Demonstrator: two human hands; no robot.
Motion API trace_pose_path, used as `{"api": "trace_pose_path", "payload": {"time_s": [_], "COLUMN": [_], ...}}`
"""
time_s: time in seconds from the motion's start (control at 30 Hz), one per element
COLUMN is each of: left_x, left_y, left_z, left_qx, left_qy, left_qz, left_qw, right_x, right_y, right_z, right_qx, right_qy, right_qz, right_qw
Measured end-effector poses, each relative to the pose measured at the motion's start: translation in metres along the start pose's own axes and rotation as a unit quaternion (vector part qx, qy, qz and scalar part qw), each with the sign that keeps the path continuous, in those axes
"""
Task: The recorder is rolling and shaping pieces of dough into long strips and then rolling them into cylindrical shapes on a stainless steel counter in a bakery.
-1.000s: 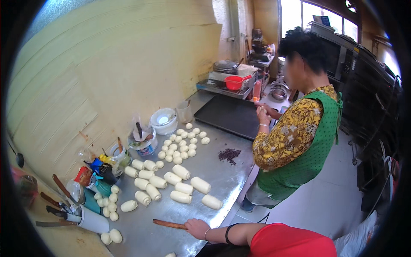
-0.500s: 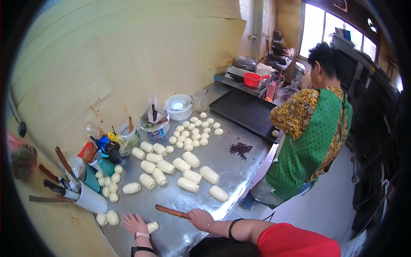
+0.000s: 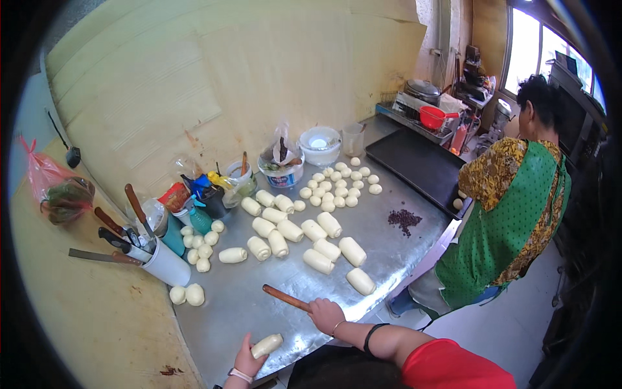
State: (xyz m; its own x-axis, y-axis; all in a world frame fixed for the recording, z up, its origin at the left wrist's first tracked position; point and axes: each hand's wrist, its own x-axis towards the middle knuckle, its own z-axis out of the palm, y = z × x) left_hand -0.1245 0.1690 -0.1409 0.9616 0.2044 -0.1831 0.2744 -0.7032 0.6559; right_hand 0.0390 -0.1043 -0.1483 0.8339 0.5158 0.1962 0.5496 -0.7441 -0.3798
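Note:
My right hand (image 3: 326,314) is closed round one end of a slim wooden rolling pin (image 3: 285,297), which points left above the metal table. Near the table's front edge my left hand (image 3: 246,358) grips the left end of a pale dough roll (image 3: 267,345); its thumb is up and its other fingers are partly hidden. More dough rolls (image 3: 318,260) lie in loose rows beyond the pin. Farther back is a cluster of small dough balls (image 3: 327,194). Two bigger dough balls (image 3: 194,294) sit left of my hands, with several others beside the containers.
A white holder (image 3: 167,264) with knives stands at the left edge. Tubs, including a white bowl (image 3: 320,146), line the wall. Dark crumbs (image 3: 404,221) lie at the right, near a black baking tray (image 3: 414,170). A person in a green apron (image 3: 502,227) stands beside the tray.
My left hand, flat beside the dough roll before, now grasps its end, and the roll is tilted. The view has swung left, so things sit farther right. The rolling pin stays in my right hand.

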Motion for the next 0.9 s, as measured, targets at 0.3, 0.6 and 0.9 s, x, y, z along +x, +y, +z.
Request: {"api": "trace_pose_path", "payload": {"time_s": [0.3,0.6,0.9], "left_x": [0.02,-0.029,0.027], "left_y": [-0.005,0.041,0.044], "left_z": [-0.019,0.033,0.052], "left_qx": [-0.692,-0.39,0.123], "left_qy": [0.074,0.018,0.195], "left_qz": [-0.149,-0.388,0.027], "left_qw": [0.702,0.835,0.973], "right_x": [-0.003,-0.008,-0.004], "right_y": [0.002,-0.007,-0.009], "right_z": [0.007,-0.004,-0.001], "right_qx": [0.003,-0.028,0.0], "right_qy": [-0.005,-0.015,-0.087], "right_qz": [0.0,-0.003,0.029], "right_qw": [1.0,0.999,0.996]}}
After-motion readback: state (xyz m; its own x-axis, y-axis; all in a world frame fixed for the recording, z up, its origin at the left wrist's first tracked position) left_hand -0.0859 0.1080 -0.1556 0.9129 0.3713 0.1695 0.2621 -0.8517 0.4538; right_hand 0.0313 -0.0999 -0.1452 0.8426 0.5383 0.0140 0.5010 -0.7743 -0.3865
